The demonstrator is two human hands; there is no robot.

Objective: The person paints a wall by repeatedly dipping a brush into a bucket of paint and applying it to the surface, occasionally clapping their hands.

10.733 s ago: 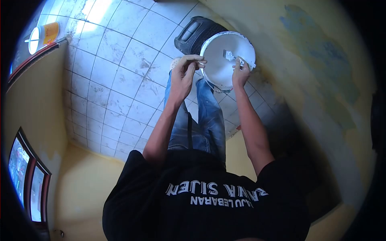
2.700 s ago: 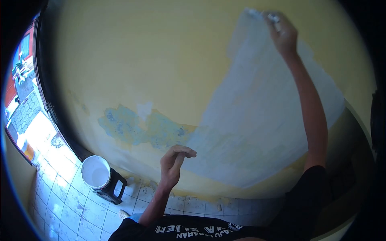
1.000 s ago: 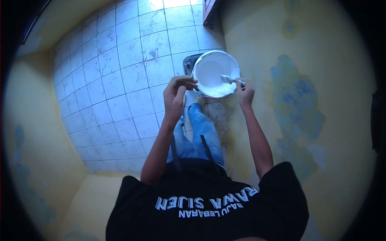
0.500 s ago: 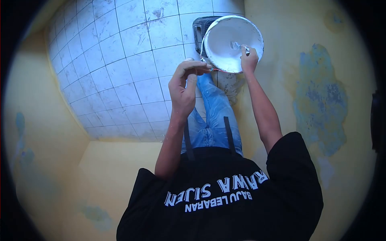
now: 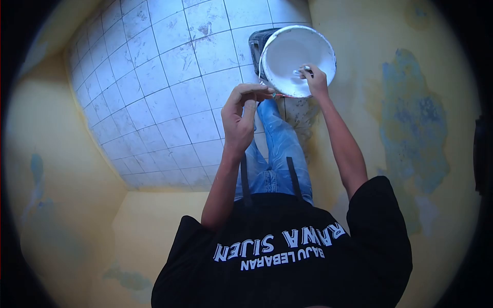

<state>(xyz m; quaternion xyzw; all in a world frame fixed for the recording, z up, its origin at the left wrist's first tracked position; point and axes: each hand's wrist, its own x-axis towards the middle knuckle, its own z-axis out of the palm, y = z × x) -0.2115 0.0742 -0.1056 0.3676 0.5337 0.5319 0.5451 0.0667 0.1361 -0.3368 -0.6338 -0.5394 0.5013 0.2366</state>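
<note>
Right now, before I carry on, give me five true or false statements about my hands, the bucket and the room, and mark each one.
1. The right hand holds a brush. True.
2. The left hand grips a second brush. False: no tool shows in it.
3. The bucket is white inside. True.
4. The floor is bare wood. False: it is tiled.
5. The wall on the picture's right is one even colour. False: it is yellowish with a large blue-green patch.
</note>
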